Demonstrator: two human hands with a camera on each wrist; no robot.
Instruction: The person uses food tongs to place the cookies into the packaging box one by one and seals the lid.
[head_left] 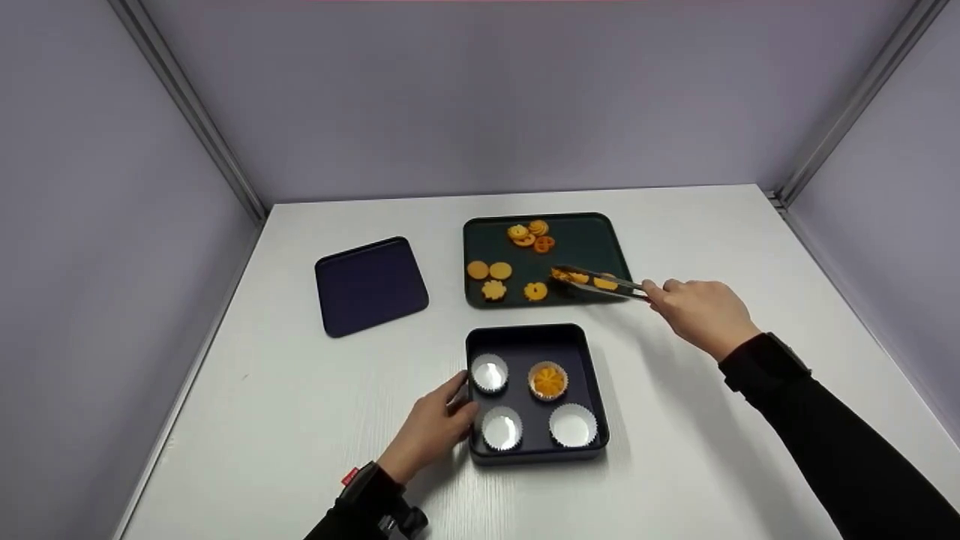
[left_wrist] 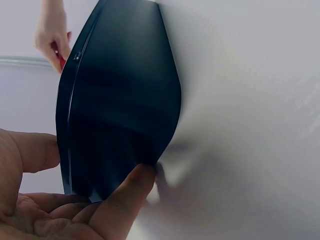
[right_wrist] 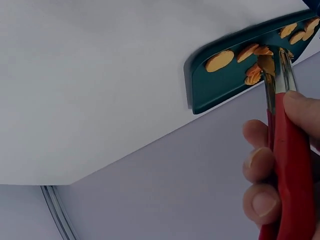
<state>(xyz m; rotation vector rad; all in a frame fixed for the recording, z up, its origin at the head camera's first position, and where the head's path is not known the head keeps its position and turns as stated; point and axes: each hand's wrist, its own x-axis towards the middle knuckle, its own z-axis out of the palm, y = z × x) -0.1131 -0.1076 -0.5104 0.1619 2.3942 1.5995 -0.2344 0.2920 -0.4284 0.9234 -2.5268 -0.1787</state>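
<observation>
My right hand (head_left: 701,315) grips a pair of metal tongs (head_left: 619,289) by their red handles (right_wrist: 295,170). The tong tips are low over the dark green tray (head_left: 555,259), at an orange cookie (head_left: 562,275); whether they pinch it I cannot tell. More cookies lie on that tray, round, flower-shaped and pretzel-shaped. With thumb at the rim and a finger low on the side wall, my left hand (head_left: 431,427) holds the deep, dark square pan (head_left: 529,454). Inside it, one fluted cup (head_left: 548,381) contains an orange flower-shaped cookie. Three other silvery cups (head_left: 502,429) show shiny bottoms.
To the left on the white table (head_left: 277,420) lies a shallow, dark purple tray (head_left: 371,285), turned at an angle. Pale partition walls (head_left: 480,97) enclose the table at the back and both sides. The green tray stands just behind the square pan.
</observation>
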